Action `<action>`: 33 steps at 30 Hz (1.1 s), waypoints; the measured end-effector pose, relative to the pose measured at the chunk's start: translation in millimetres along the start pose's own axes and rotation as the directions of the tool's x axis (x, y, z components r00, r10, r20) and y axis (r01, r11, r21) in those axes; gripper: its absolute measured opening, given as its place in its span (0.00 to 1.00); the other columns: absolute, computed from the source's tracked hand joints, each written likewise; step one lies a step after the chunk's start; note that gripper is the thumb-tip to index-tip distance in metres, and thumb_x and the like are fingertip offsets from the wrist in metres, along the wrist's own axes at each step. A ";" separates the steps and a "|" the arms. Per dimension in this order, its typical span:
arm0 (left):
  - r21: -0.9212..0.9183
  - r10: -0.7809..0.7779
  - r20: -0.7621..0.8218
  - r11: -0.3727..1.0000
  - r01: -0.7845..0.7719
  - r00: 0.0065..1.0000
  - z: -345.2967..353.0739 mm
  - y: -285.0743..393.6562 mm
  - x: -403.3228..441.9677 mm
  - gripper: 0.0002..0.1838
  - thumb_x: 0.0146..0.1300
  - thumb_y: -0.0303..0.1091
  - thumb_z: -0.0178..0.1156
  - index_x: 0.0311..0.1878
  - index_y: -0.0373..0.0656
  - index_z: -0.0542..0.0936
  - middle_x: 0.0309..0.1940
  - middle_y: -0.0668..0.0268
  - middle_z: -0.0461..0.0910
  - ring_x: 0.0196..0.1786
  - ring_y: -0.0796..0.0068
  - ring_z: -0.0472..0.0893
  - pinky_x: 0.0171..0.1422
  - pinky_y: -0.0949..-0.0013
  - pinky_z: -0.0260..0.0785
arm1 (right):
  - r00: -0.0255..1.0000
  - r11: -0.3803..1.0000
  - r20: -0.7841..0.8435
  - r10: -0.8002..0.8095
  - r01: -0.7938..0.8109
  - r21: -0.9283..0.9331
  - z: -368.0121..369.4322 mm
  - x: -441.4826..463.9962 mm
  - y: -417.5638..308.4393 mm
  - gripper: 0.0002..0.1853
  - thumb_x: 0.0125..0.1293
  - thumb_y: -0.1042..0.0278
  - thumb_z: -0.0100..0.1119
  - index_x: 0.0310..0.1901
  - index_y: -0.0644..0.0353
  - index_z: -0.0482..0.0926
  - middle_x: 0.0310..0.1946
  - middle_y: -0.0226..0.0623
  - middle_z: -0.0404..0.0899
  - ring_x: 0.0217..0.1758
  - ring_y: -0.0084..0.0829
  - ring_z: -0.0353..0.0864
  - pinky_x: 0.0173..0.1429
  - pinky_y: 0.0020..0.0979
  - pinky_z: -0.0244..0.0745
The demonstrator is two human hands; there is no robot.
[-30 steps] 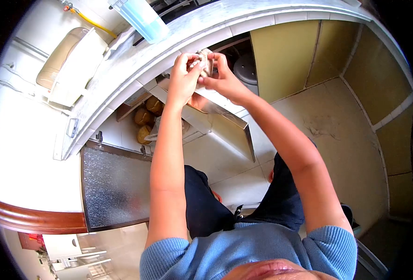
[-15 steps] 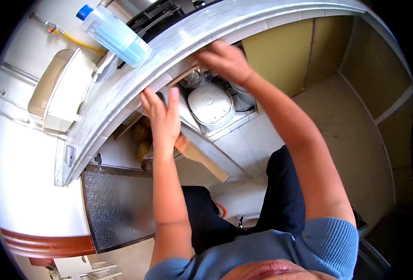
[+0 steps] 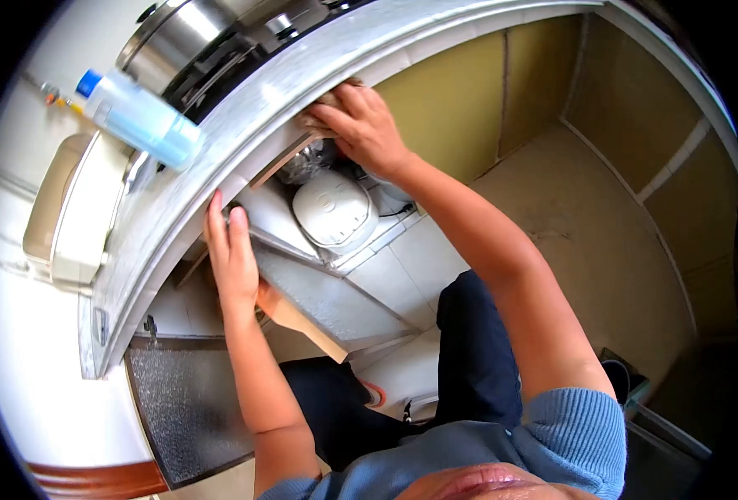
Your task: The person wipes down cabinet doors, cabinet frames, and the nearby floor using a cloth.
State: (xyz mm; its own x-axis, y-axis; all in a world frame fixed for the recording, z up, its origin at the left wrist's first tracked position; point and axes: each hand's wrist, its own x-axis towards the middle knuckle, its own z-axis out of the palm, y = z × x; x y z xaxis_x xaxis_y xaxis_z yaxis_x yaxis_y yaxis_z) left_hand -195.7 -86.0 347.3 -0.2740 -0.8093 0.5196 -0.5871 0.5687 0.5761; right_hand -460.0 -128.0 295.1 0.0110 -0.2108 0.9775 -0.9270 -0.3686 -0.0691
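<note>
My right hand (image 3: 364, 129) presses a crumpled brownish cloth (image 3: 323, 118) against the tiled strip under the counter edge, above the open cabinet. Its fingers are bent over the cloth. My left hand (image 3: 234, 260) is at the counter's lower edge, fingers extended and somewhat apart, holding nothing visible. Beside it, a cabinet door with a textured glass panel (image 3: 319, 292) stands open. Between and below my hands, a white rounded appliance (image 3: 334, 208) sits inside the cabinet, with a clear glass or plastic item (image 3: 306, 161) behind it.
On the marble counter (image 3: 260, 104) lies a blue-capped bottle (image 3: 140, 121) near a steel pot (image 3: 177, 42) on the stove. A beige plastic container (image 3: 81, 208) is at the left. Another glass-panelled door (image 3: 187, 408) hangs open at lower left. Yellowish panels (image 3: 448, 108) line the right.
Both hands have parted; a second ago they held the cloth together. The right has moved it to the strip under the counter, the left to the edge. The view has shifted, showing more of the stove.
</note>
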 end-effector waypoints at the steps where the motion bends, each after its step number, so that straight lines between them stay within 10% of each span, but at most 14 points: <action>1: 0.000 -0.014 0.008 1.000 0.014 1.000 1.3 2.1 -0.1 0.30 0.73 0.50 0.40 0.67 0.35 0.61 0.67 0.54 0.61 0.70 0.62 0.59 0.73 0.65 0.46 | 0.999 0.999 0.012 -0.034 0.034 0.008 -12.5 9.1 2.7 0.15 0.53 0.71 0.62 0.45 0.48 0.79 0.41 0.39 0.74 0.52 0.42 0.71 0.55 0.38 0.68; 4: -0.027 -0.030 0.002 0.999 0.030 1.000 -1.2 3.2 -0.4 0.25 0.72 0.44 0.44 0.65 0.38 0.65 0.66 0.54 0.62 0.68 0.60 0.61 0.71 0.63 0.51 | 0.993 0.990 -0.027 -0.117 0.114 -0.082 -10.6 1.3 58.3 0.15 0.51 0.69 0.61 0.43 0.46 0.78 0.40 0.36 0.71 0.46 0.37 0.73 0.55 0.38 0.68; 12: -0.087 -0.039 0.034 0.995 0.041 0.999 -1.0 2.1 -1.4 0.23 0.73 0.43 0.41 0.62 0.36 0.68 0.61 0.56 0.68 0.64 0.63 0.67 0.69 0.66 0.55 | 0.802 0.779 -0.301 0.517 -0.586 -0.222 -86.8 -22.4 307.0 0.12 0.55 0.76 0.54 0.43 0.59 0.76 0.43 0.45 0.75 0.51 0.46 0.72 0.51 0.39 0.70; 14: -0.072 -0.036 0.042 0.997 0.039 0.998 -0.8 3.6 0.0 0.23 0.74 0.43 0.40 0.62 0.35 0.69 0.60 0.56 0.69 0.64 0.64 0.67 0.69 0.66 0.54 | 0.829 0.801 -0.319 0.460 -0.542 -0.254 -94.8 -7.1 306.7 0.11 0.55 0.75 0.52 0.41 0.59 0.76 0.39 0.46 0.75 0.52 0.47 0.71 0.53 0.40 0.67; 16: -0.100 -0.077 0.029 0.992 0.080 0.997 1.6 8.5 -0.6 0.24 0.74 0.43 0.40 0.61 0.35 0.69 0.59 0.56 0.70 0.63 0.65 0.67 0.68 0.66 0.55 | 0.694 0.727 -0.275 0.666 -0.687 0.027 -69.4 -20.7 319.6 0.29 0.56 0.59 0.58 0.61 0.54 0.65 0.63 0.51 0.61 0.64 0.55 0.58 0.69 0.56 0.49; 17: -0.108 -0.078 0.030 0.991 0.080 0.997 3.4 8.9 -0.9 0.24 0.74 0.43 0.40 0.61 0.35 0.69 0.59 0.56 0.70 0.63 0.65 0.67 0.68 0.66 0.55 | 0.782 0.805 -0.341 0.522 -0.583 -0.106 -65.0 -16.3 272.0 0.13 0.53 0.77 0.52 0.42 0.58 0.76 0.35 0.45 0.73 0.46 0.47 0.69 0.50 0.42 0.67; 18: -0.125 -0.078 0.030 0.989 0.081 0.997 4.9 7.7 1.0 0.23 0.73 0.43 0.41 0.61 0.35 0.70 0.59 0.56 0.70 0.63 0.66 0.68 0.68 0.67 0.55 | 0.868 0.910 -0.409 0.282 -0.377 -0.172 -53.5 -18.1 240.7 0.18 0.51 0.80 0.53 0.46 0.56 0.77 0.34 0.42 0.72 0.41 0.43 0.67 0.47 0.41 0.66; 19: -0.137 -0.080 0.035 0.987 0.084 0.996 5.7 6.8 1.9 0.23 0.73 0.43 0.41 0.60 0.34 0.70 0.59 0.56 0.71 0.62 0.66 0.68 0.68 0.67 0.56 | 0.804 0.904 -0.435 0.405 -0.424 0.058 -40.2 -16.6 189.6 0.26 0.51 0.86 0.52 0.53 0.55 0.75 0.37 0.41 0.72 0.43 0.40 0.67 0.47 0.38 0.67; 22: -0.144 -0.086 0.035 0.985 0.090 0.996 12.8 7.5 7.1 0.23 0.73 0.43 0.42 0.59 0.34 0.72 0.57 0.56 0.72 0.61 0.66 0.70 0.66 0.67 0.57 | 0.887 0.870 -0.157 0.433 -0.367 0.328 -3.6 -48.9 102.7 0.31 0.51 0.88 0.54 0.57 0.49 0.72 0.56 0.47 0.65 0.55 0.45 0.70 0.57 0.40 0.71; 25: -0.121 -0.072 0.017 0.990 0.074 0.997 18.3 4.8 11.5 0.23 0.72 0.43 0.44 0.57 0.34 0.73 0.56 0.55 0.73 0.59 0.65 0.71 0.65 0.67 0.59 | 0.822 0.752 0.308 0.478 -0.565 0.340 -20.5 -62.1 46.7 0.28 0.49 0.79 0.62 0.55 0.47 0.75 0.50 0.47 0.70 0.54 0.51 0.73 0.57 0.40 0.71; 28: -0.116 -0.069 -0.001 0.991 0.069 0.998 17.9 6.0 11.1 0.22 0.72 0.43 0.45 0.56 0.33 0.74 0.55 0.55 0.74 0.59 0.65 0.72 0.65 0.67 0.59 | 0.765 0.665 0.305 0.567 -0.644 0.378 -38.9 -59.8 36.4 0.27 0.49 0.78 0.61 0.54 0.46 0.76 0.48 0.48 0.72 0.54 0.50 0.74 0.57 0.40 0.71; 33: -0.147 -0.077 0.011 0.986 0.077 0.997 13.1 1.3 8.5 0.22 0.71 0.42 0.46 0.56 0.33 0.74 0.54 0.55 0.75 0.58 0.64 0.72 0.64 0.67 0.60 | 0.790 0.807 -0.193 0.582 -0.531 0.257 -68.1 -24.4 102.4 0.24 0.51 0.75 0.59 0.54 0.55 0.75 0.45 0.48 0.72 0.46 0.44 0.75 0.50 0.37 0.73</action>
State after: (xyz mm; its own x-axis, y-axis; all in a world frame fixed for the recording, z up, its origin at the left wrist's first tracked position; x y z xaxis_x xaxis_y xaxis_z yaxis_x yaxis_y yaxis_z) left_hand -208.8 -94.1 344.2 -0.2362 -0.8521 0.4671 -0.4880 0.5197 0.7012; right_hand -580.7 -98.9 277.9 -0.6026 -0.2067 0.7708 -0.6579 -0.4180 -0.6265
